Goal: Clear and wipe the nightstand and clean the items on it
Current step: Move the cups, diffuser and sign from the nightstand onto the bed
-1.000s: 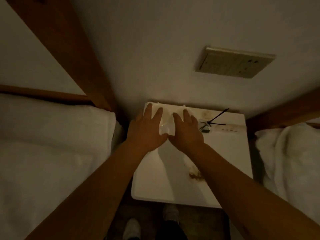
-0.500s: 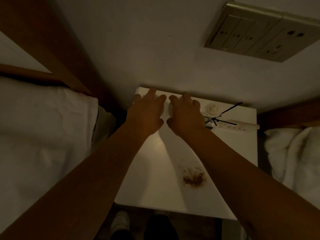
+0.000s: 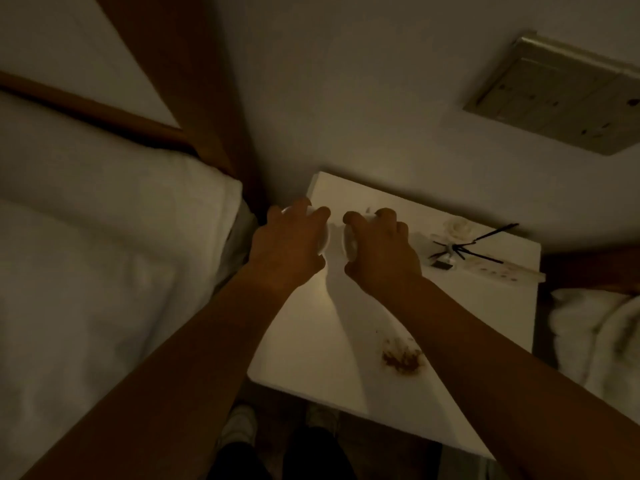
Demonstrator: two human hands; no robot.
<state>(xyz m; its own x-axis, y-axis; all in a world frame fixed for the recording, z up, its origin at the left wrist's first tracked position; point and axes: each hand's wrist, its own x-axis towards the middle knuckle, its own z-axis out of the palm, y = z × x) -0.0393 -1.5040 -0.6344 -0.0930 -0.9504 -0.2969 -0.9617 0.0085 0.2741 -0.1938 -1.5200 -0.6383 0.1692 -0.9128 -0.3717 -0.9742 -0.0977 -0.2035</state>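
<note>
— White and round, one under each hand: left hand (image 3: pixel 287 245) curled over the left piece (image 3: pixel 324 237), right hand (image 3: pixel 381 252) over the right piece (image 3: pixel 348 245). Cups or small bowls, perhaps; too dim to tell.

— Whereabouts?

— Back left corner of the desk (image 3: pixel 311 341), near the wall. Just beside each other, the left piece at the very edge next to the bed (image 3: pixel 104 265).

— And the grip?

— Each grip closed from above around its own piece, fingers wrapped over the rim. Lifted or resting on the desk: cannot tell.

— Best way to carry on?

— Probably straight up and level, in case of anything inside. Keep the two apart to avoid a knock. Set down somewhere firm rather than on soft bedding.

— Anything to mind?

— The rose ornament (image 3: pixel 455 228) with its black sticks (image 3: pixel 485 258), and the power strip (image 3: pixel 502 273), both close by the right wrist. Swing leftward, not across. After that, likely the brown stain (image 3: pixel 403 356) near the front: needs a cloth, none in view.
</note>
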